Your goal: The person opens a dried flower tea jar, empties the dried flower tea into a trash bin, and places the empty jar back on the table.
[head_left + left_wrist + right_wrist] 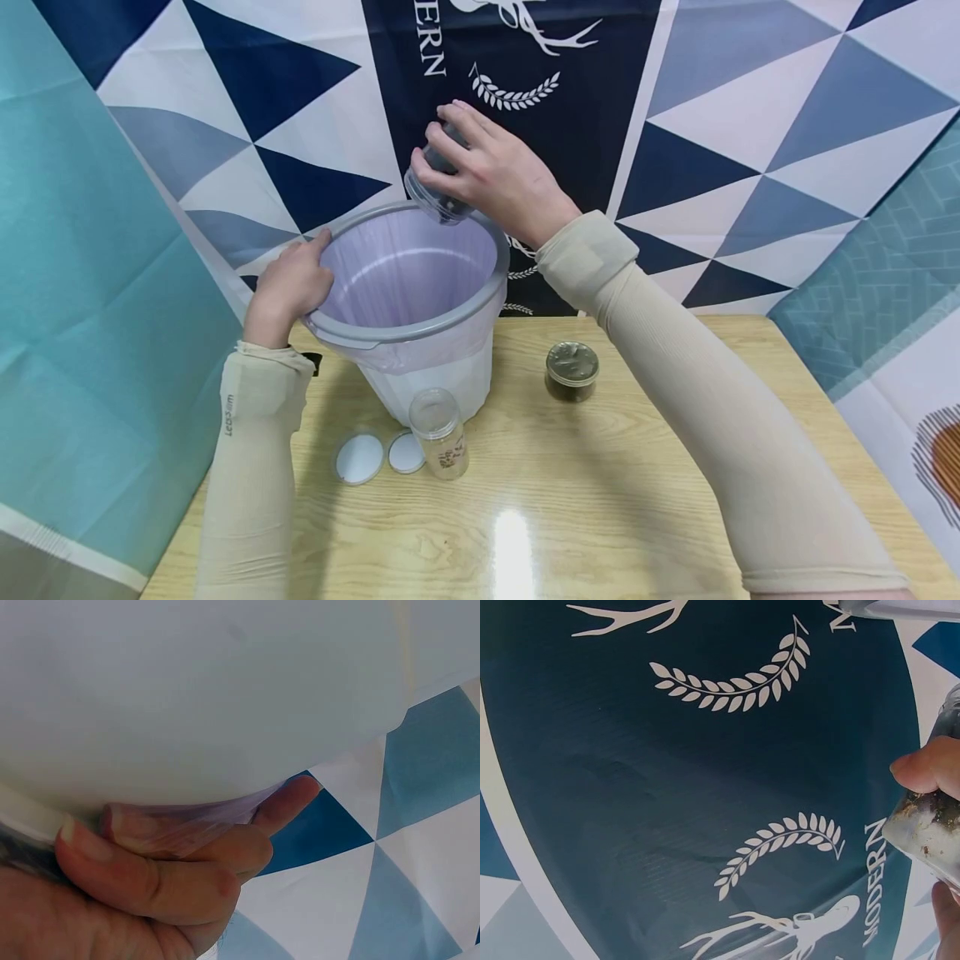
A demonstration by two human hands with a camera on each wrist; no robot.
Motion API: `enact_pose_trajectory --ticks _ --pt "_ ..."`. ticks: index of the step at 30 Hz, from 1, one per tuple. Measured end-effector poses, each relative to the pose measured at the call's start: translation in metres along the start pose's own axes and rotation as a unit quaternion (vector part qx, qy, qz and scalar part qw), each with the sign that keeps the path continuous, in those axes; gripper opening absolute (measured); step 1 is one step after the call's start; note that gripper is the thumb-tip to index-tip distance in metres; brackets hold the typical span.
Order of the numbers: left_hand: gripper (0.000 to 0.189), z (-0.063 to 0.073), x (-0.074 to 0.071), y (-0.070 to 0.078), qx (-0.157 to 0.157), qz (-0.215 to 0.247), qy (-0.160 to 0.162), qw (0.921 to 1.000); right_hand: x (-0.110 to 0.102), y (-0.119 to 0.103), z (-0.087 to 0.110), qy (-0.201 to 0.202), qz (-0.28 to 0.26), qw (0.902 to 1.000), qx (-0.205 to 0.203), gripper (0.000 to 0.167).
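My right hand [498, 171] grips a clear plastic jar [429, 193], tilted mouth-down over a waste bin [420, 328]. Dark contents show inside this jar in the head view. Seen from the right wrist, brown bits cling to the wall near the jar's base [926, 832]. A pale purple bin liner [375, 287] lines the bin and folds over its grey rim. At the bin's left side, my left hand [291, 287] holds the rim. From the left wrist, its fingers [161, 881] are curled beneath the edge, against the liner's thin film.
In front of the bin stands an uncapped clear jar [447, 454] with writing on it. Two white lids, a larger one [360, 458] and a smaller one [406, 454], lie beside it. Right of the bin sits a short jar with a gold-coloured top [572, 367]. Patterned cloth [705, 150] hangs behind.
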State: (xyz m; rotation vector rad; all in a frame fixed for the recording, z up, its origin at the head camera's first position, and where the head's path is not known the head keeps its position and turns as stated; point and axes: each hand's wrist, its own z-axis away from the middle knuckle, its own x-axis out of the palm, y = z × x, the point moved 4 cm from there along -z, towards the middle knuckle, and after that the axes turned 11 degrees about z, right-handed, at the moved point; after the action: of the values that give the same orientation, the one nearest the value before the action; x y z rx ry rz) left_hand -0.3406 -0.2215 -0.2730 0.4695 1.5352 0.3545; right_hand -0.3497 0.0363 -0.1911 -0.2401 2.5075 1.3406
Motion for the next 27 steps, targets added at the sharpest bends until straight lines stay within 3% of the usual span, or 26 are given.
enact_pose_trajectory --ticks 27 --pt "0.072 -0.0005 -0.0010 -0.0001 0.000 -0.007 -0.004 1.0000 -0.0021 -0.0042 -0.0015 -0.001 0.025 0.9996 -0.011 0.057"
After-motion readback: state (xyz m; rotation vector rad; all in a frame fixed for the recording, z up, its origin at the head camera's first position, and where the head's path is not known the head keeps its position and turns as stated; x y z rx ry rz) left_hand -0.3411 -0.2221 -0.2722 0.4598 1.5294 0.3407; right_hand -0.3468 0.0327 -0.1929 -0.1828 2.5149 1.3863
